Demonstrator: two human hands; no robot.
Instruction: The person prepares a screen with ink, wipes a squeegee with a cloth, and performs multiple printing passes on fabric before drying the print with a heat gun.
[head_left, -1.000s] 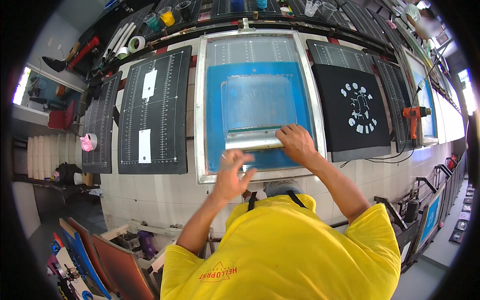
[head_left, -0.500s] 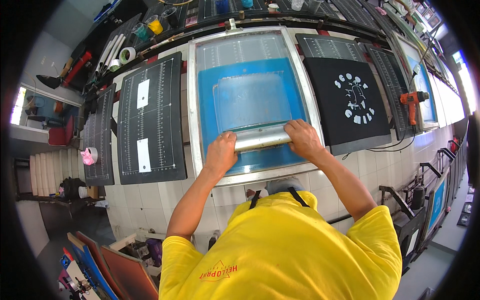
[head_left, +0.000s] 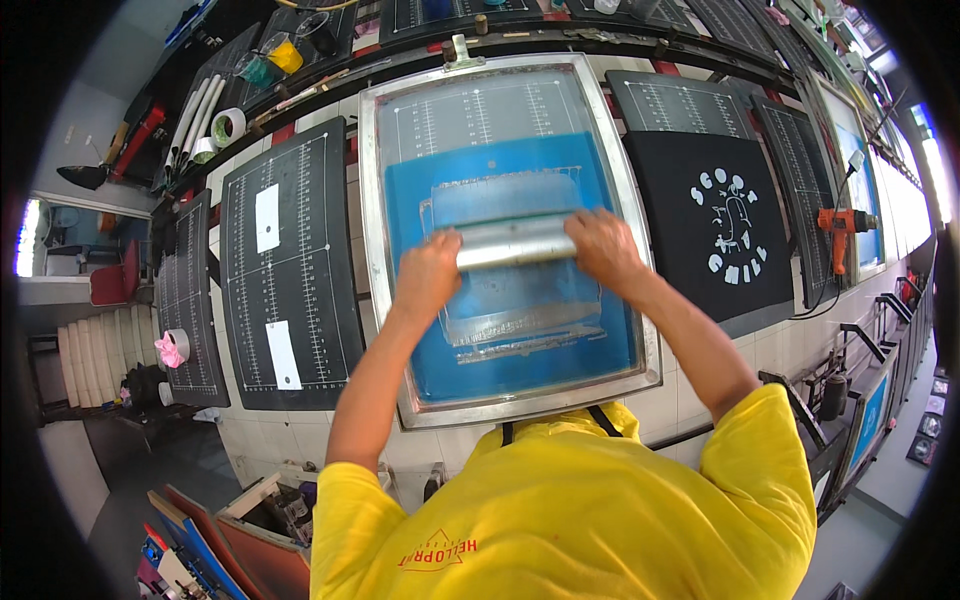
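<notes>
My left hand (head_left: 428,272) and my right hand (head_left: 606,248) are both closed round the ends of a squeegee (head_left: 515,243) with a silver metal handle. It lies across the middle of a screen-printing frame, its blade edge resting on the mesh. The screen has an aluminium rim (head_left: 530,403) and a blue coated mesh (head_left: 420,350), with a paler rectangular area in the centre. Streaks of residue (head_left: 525,330) show on the mesh nearer to me. A clamp (head_left: 461,52) stands at the screen's far edge. What lies under the squeegee is hidden.
On the right, black fabric with a white print (head_left: 722,225) covers a board; beyond it hangs an orange heat gun (head_left: 840,228). To the left is a black marked board (head_left: 300,300) with two white strips. Tape rolls (head_left: 228,126) and paint cups (head_left: 284,54) stand at the far left.
Both hands have pushed the squeegee away from me, from the near part of the screen to its middle. Streaked residue now shows on the near mesh. The view has shifted slightly.
</notes>
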